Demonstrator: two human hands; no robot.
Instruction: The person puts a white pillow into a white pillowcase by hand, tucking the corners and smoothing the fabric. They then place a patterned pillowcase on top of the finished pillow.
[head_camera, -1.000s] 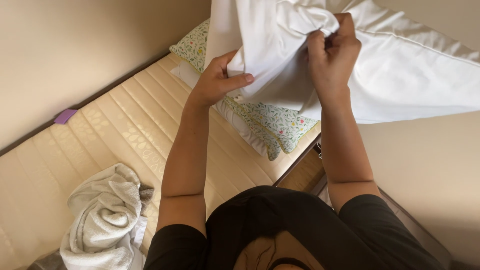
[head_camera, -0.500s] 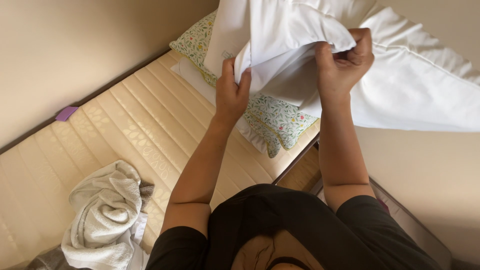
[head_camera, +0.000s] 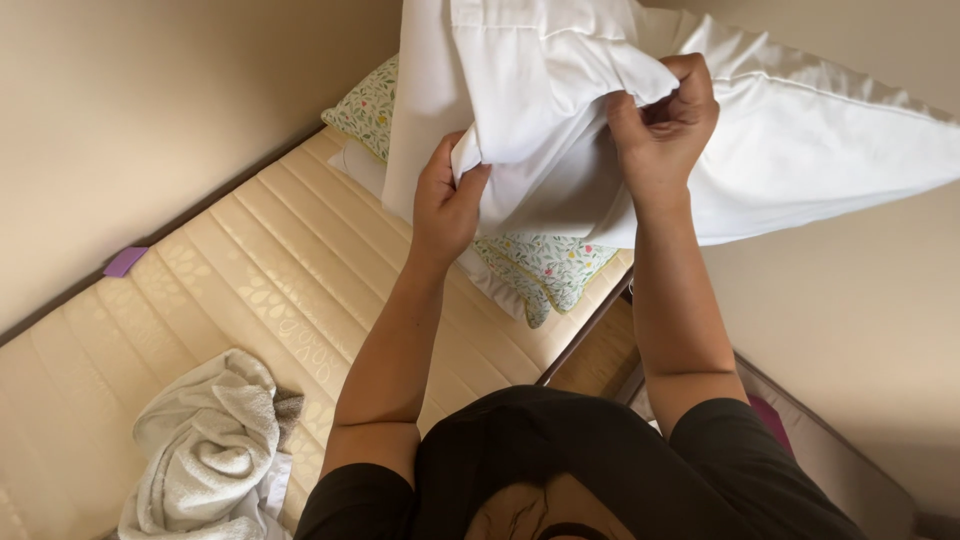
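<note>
Black short-sleeved T-shirt (head_camera: 600, 450); forearms bare, no jewellery visible.

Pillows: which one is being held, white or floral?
The plain white pillow, gripped by both hands, left hand and right hand. The floral pillow lies untouched on the mattress.

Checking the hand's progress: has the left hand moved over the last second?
Yes. The left hand has dropped lower against the floral pillow, gripping the white pillowcase.

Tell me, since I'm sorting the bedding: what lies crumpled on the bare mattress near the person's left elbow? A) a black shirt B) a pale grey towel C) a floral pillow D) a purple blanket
B: a pale grey towel lies bunched on the cream mattress; the floral pillow sits farther up.
</note>
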